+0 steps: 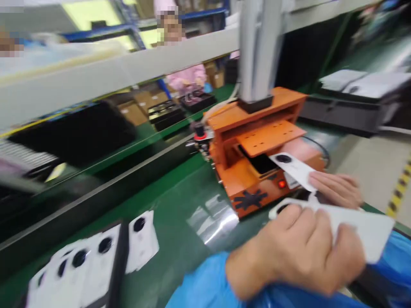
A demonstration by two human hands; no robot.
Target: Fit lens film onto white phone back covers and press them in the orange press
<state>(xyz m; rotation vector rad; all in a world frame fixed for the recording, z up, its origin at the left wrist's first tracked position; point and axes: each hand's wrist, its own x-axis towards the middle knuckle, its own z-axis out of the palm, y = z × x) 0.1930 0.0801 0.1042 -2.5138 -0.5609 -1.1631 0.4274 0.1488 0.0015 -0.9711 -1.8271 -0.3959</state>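
Observation:
My right hand (338, 190) grips the lower end of a white phone back cover (293, 167) with a round black camera ring, its far end beside an orange press (253, 164). Closer to me, my left hand (305, 248) is closed around a white flat panel (369, 233). A dark spot shows at that panel's left end, partly behind the fingers, and a small pale tab juts from its upper edge. Whether it is a second back cover or a sheet I cannot tell. Motion blurs both hands a little.
A black tray (120, 261) at lower left bears several white covers with black rings. More covers (143, 239) lie beside it. A clear film (213, 220) rests on the green bench (173, 201). Beyond the conveyor edge a person in pink (189, 77) works. Stacked trays (340, 111) stand at right.

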